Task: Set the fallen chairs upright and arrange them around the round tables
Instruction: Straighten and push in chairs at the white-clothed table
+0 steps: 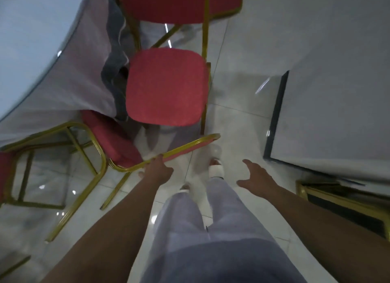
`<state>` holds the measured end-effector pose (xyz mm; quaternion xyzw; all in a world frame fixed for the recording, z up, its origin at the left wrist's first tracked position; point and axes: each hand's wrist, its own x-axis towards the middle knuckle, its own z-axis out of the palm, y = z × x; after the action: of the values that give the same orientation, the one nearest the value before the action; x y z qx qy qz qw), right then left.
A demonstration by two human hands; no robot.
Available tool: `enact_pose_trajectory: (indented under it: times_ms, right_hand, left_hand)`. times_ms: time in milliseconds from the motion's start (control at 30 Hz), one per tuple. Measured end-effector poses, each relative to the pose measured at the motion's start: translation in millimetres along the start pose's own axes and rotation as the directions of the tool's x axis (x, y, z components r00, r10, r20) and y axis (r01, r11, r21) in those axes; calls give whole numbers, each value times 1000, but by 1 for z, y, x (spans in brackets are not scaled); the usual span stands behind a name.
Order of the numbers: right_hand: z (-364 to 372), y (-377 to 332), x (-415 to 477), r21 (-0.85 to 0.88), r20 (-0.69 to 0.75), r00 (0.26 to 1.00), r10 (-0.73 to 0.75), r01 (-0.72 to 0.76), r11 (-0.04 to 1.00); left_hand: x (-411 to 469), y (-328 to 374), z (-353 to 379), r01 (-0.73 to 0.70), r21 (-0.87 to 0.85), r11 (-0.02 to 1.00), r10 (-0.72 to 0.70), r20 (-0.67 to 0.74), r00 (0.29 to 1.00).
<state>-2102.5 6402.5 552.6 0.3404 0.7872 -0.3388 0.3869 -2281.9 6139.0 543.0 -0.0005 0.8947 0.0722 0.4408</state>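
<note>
Now your left hand point(157, 170) is on the gold frame of the fallen chair point(118, 143), at the top rail of its backrest, with the fingers bent around the tube. It looks like a grip for lifting, though the blur does not let me say if the fingers close fully. Your right hand point(256, 177) is free, with the fingers spread wide, and it holds nothing; it hangs above the floor tiles point(242, 124), near your foot in the white sandal point(216, 170). I think it is kept ready to take the frame at a second place, because one hand at one end will turn the chair and not raise it.

The fallen chair lies on its side just beside the round table point(31, 40), partly under the hanging tablecloth point(84, 88). Its red seat faces up and right, and its gold legs point left and down toward the lower left corner. The backrest rail you hold runs as a long line from lower left to upper right, and its far end points toward the upright chair point(166, 86).

That upright chair stands on its legs with the seat toward the table, so it is probably already arranged. Another red chair point(179, 4) is behind it at the top edge. On your right a flat white board with a dark edge point(276, 114) rests on the floor, well apart from the chairs.
</note>
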Motion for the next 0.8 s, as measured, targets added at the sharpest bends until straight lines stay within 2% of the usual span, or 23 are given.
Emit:
enact_pose_trajectory:
  times_ms: [133,233,400,567,667,733,800]
  right_hand:
    - [-7,-2,58,-148,96,995,41,-27,989]
    - [-1,-15,112,-183,104,994,29,-10,983]
    - [27,-44,209,-321,15,999,-48,51,946]
    - [60,-65,289,-319,1,985,-173,164,933]
    - [77,-71,326,-511,18,967,-256,229,829]
    - [84,-71,343,-616,-29,944,-328,242,750]
    - [86,-71,349,-634,-64,939,-337,223,740]
  left_hand:
    - [41,7,18,107,70,992,-108,13,994]
    - [83,11,37,112,153,982,-121,51,991]
    - [168,20,72,-42,321,946,30,44,999]
    - [238,23,111,-172,329,929,159,67,985]
    - [262,19,132,-183,289,940,179,41,983]
    - [270,16,143,-187,270,944,201,-22,979]
    - [272,16,147,-199,261,944,218,-46,975]
